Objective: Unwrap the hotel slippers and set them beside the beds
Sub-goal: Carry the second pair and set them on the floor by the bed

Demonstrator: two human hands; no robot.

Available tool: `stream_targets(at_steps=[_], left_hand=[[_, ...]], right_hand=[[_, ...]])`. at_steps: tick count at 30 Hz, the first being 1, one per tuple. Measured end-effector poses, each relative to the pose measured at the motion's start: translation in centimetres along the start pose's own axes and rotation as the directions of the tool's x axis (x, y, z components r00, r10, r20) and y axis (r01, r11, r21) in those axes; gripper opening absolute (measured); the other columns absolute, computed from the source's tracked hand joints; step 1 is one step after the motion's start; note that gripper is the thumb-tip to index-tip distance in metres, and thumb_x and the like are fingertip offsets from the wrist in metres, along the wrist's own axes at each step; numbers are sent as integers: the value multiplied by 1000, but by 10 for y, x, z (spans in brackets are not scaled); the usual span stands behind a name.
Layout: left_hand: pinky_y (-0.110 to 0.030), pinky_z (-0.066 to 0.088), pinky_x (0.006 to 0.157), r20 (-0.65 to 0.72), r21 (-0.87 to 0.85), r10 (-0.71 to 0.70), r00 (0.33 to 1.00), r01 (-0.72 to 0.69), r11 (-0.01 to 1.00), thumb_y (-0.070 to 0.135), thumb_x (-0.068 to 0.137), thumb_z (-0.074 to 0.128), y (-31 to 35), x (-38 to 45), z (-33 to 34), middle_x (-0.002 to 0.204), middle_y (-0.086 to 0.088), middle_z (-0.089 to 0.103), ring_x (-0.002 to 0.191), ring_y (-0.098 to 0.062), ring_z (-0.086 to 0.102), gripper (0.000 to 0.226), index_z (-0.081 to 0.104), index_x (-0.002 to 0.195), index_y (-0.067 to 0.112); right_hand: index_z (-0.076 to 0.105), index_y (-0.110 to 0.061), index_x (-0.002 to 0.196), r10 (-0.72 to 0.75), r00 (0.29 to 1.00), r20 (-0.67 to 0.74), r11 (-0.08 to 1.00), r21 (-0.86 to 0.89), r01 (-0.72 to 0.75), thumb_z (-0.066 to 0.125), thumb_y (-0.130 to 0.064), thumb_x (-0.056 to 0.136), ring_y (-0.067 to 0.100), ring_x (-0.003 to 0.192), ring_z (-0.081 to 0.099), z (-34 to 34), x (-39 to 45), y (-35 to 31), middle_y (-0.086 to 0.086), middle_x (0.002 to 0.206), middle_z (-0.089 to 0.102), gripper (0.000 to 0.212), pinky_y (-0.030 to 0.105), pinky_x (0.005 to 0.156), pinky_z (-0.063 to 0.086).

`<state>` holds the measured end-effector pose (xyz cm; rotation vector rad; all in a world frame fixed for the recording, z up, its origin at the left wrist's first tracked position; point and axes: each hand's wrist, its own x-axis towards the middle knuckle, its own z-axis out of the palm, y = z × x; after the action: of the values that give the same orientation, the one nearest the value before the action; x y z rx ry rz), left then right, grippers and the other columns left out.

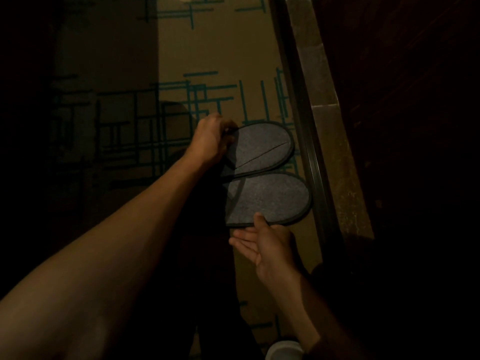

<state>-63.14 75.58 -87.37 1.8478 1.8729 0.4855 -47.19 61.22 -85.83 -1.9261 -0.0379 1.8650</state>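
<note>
Two flat grey slippers with dark edging lie side by side on the carpet, toes pointing right. The far slipper [262, 149] has a crease across it; my left hand [211, 140] grips its left edge with closed fingers. The near slipper [270, 198] lies just below it. My right hand [265, 245] is palm up with fingers apart, thumb tip touching the near slipper's lower edge. No wrapper is visible.
The tan carpet [220, 48] has a teal line pattern. A dark rail [306, 141] and a stone-like ledge [335, 141] run along the right of the slippers. The left side is in deep shadow. A white rounded object [284, 350] sits at the bottom edge.
</note>
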Motion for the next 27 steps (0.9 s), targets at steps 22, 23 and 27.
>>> stream_targets(at_steps=[22, 23, 27], left_hand=[[-37, 48, 80, -5, -33, -102, 995, 101, 994, 3, 81, 71, -25, -3, -9, 106, -29, 65, 98, -40, 62, 26, 72, 107, 0], [-34, 47, 78, -10, -34, -106, 994, 106, 994, 4, 81, 72, -26, -3, -10, 105, -28, 66, 97, -39, 63, 25, 72, 106, 1], [-29, 41, 76, -43, -31, -113, 993, 112, 993, 6, 83, 71, -27, -4, -7, 104, -25, 68, 98, -37, 63, 22, 73, 104, 2]], right_hand=[[61, 6, 92, 141, 969, 201, 989, -62, -132, 42, -35, 104, 23, 56, 76, 17, 0, 4, 13, 60, 76, 47, 26, 48, 59], [61, 6, 91, 145, 969, 200, 988, -72, -133, 43, -36, 104, 23, 57, 76, 17, 2, 4, 14, 61, 76, 47, 26, 48, 59], [64, 6, 94, 150, 971, 187, 988, -63, -141, 48, -36, 102, 24, 60, 77, 17, 5, 7, 14, 65, 77, 46, 26, 48, 59]])
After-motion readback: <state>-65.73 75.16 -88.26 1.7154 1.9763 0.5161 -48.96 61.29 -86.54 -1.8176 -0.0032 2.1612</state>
